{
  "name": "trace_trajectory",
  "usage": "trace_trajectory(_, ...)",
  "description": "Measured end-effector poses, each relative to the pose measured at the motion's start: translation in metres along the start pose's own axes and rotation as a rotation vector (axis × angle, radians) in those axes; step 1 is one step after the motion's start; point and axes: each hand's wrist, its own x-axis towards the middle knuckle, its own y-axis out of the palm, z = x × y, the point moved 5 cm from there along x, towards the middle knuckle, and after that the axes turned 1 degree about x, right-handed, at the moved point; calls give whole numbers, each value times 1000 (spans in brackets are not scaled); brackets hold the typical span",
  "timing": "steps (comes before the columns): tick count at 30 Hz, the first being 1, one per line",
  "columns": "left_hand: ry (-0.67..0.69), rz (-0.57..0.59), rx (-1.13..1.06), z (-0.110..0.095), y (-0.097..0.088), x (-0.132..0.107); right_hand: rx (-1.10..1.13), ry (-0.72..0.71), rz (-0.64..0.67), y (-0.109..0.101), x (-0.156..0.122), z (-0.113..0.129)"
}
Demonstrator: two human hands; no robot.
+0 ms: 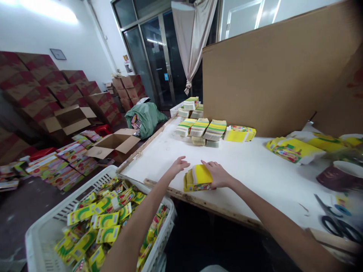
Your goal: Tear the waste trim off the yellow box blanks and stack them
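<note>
My right hand (217, 174) is wrapped round the right end of a yellow bundle of printed packets (202, 174) near the front edge of the white table. Coloured pictures show along the bundle's lower side, and its left end looks stepped. My left hand (179, 167) hovers just left of the bundle, apart from it, with its fingers spread and nothing in them. Farther back on the table stand several striped yellow-green stacks of flat packets (214, 130). Beside them lies another yellow bundle (240, 134).
A white plastic basket (42, 230) full of loose yellow packets (106, 219) stands below the table on the left. At right are scissors (333, 219), a dark cup (340, 177) and yellow bags (295, 149). A cardboard sheet (272, 75) rises behind. Open cartons (115, 145) stand on the floor.
</note>
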Motion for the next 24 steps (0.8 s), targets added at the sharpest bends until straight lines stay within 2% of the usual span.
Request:
trace_trajectory(6, -39, 73, -130, 1, 4, -15, -5, -92, -79, -10, -14, 5)
trace_trajectory(9, -51, 119, -181, 1, 8, -17, -50, -117, -149, -26, -25, 8)
trace_trajectory(12, -73, 188, -249, -1, 13, -15, -114, -128, -213, -52, -38, 16)
trace_trajectory(15, -127, 324, -314, -4, 26, -14, -171, -176, -251, -79, -54, 34)
trace_trajectory(18, -229, 544, -428, -9, 51, -23, -232, -287, -292, -95, -73, 58)
trace_trajectory(21, -279, 755, -618, -21, 79, -42, -280, -438, -344, -98, -91, 77)
trace_trajectory(24, -293, 850, -767, -32, 96, -59, -297, -537, -371, -92, -104, 84)
